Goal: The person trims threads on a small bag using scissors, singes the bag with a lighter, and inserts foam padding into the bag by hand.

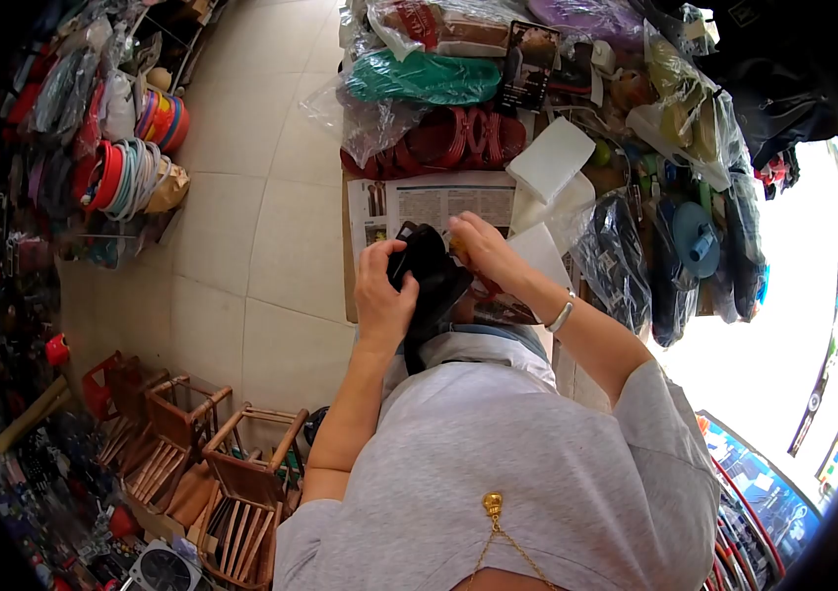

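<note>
Over my lap, my left hand [384, 291] grips a black shoe-like item [426, 251], its thumb and fingers on the left side. The item's lower part hangs dark against my legs, and its exact shape is hard to make out. To the right of it, my right hand [483, 246] is closed close against the item. Something small and orange-brown shows at those fingers, too hidden to name. Behind both hands lies an open newspaper [438, 202] on the work surface.
Ahead are red sandals [468, 138], a bagged green slipper [424, 77] and a white foam block [552, 160]. Bagged black footwear [611, 251] lies to the right. Wooden stools [251, 463] stand at lower left on the tiled floor [212, 222], near goods-filled shelves and coiled hose [133, 182].
</note>
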Tool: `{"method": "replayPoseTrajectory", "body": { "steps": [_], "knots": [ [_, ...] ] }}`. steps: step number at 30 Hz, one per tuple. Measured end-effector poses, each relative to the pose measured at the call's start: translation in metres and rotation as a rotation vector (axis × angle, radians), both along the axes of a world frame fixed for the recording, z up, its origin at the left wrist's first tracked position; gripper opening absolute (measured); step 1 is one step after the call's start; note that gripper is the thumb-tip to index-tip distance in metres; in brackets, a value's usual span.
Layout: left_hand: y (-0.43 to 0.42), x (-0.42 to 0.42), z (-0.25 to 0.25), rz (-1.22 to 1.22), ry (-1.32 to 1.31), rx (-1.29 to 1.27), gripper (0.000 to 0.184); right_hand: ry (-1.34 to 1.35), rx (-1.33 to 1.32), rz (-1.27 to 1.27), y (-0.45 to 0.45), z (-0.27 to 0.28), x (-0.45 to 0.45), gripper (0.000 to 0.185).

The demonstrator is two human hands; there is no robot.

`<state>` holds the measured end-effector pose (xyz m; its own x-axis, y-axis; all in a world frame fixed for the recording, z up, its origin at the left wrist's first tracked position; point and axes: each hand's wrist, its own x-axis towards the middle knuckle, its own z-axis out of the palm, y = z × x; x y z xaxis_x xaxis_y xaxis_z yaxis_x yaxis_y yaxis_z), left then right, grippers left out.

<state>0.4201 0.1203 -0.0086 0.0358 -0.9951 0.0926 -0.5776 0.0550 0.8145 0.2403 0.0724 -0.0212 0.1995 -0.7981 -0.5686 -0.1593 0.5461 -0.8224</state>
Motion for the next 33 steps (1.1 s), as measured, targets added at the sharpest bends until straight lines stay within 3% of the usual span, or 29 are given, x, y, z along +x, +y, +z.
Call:
{"method": "replayPoseTrajectory", "body": {
  "steps": [14, 16, 19, 23, 25, 29, 31, 33],
  "knots": [
    [-0.005, -0.001, 0.006, -0.035, -0.008, 0.032, 0.042, 0.066, -0.17, 0.02, -0.005, -0.017, 0.0, 0.037],
    [-0.006, -0.001, 0.006, -0.037, -0.014, 0.036, 0.042, -0.172, -0.133, -0.032, -0.006, -0.015, -0.002, 0.032],
    [-0.007, 0.0, 0.007, -0.045, -0.022, 0.042, 0.042, -0.201, -0.333, 0.011, -0.005, -0.022, 0.001, 0.018],
    [-0.008, 0.0, 0.007, -0.055, -0.014, 0.048, 0.043, -0.186, -0.3, 0.067, -0.009, -0.028, -0.001, 0.021],
    [-0.007, 0.002, 0.006, -0.063, -0.012, 0.043, 0.043, 0.075, -0.764, 0.131, -0.013, -0.028, 0.001, 0.017],
    [-0.005, 0.006, 0.002, -0.085, -0.003, 0.016, 0.043, 0.051, -0.55, 0.203, -0.021, -0.021, -0.004, 0.014],
    [-0.004, 0.007, 0.002, -0.09, 0.029, 0.028, 0.043, -0.329, -0.158, 0.197, -0.03, -0.033, -0.007, 0.013],
    [-0.003, 0.009, 0.001, -0.094, 0.061, 0.039, 0.043, -0.356, 0.002, 0.219, -0.034, -0.037, -0.014, 0.013]
  ]
}}
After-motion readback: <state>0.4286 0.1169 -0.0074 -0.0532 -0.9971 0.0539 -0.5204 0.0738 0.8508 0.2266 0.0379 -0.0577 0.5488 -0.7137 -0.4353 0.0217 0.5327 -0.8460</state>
